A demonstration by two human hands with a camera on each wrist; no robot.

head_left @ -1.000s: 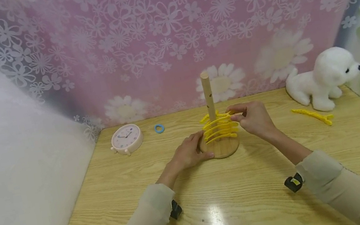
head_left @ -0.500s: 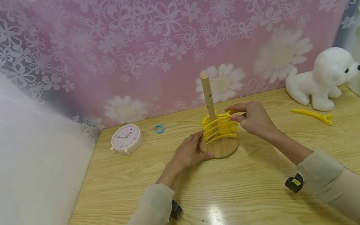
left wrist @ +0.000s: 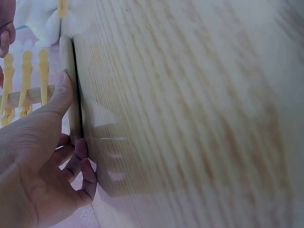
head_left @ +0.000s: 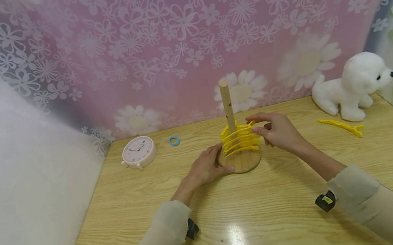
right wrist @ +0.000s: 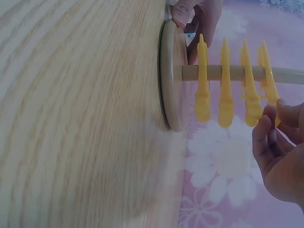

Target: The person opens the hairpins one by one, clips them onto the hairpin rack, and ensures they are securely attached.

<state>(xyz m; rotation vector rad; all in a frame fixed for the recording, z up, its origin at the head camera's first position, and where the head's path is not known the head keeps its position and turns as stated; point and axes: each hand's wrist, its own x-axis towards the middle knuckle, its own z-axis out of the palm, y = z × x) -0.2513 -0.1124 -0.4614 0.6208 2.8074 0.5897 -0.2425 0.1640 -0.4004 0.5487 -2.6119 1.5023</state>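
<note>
A wooden stand has an upright post [head_left: 227, 106] on a round base [head_left: 243, 164]. My left hand [head_left: 206, 166] holds the base's left edge, its thumb on top in the left wrist view. Several yellow hair clips are clamped across the post one above another, including the lowest clip [right wrist: 203, 90] near the base. My right hand [head_left: 277, 131] is at the near end of the topmost clip [right wrist: 268, 71], with thumb and fingers pinching that end in the right wrist view. Another yellow hair clip [head_left: 341, 126] lies on the table to the right.
A pink clock [head_left: 138, 151] lies at the table's left back, with a small blue ring [head_left: 174, 141] beside it. A white plush dog [head_left: 352, 86] sits at the right back. Behind the wooden table [head_left: 277, 222] hangs a pink flowered cloth [head_left: 169, 57].
The topmost clip's far part has closed in around the post. My right hand's fingers have loosened slightly, and its wrist has shifted a little right. The left hand has kept still.
</note>
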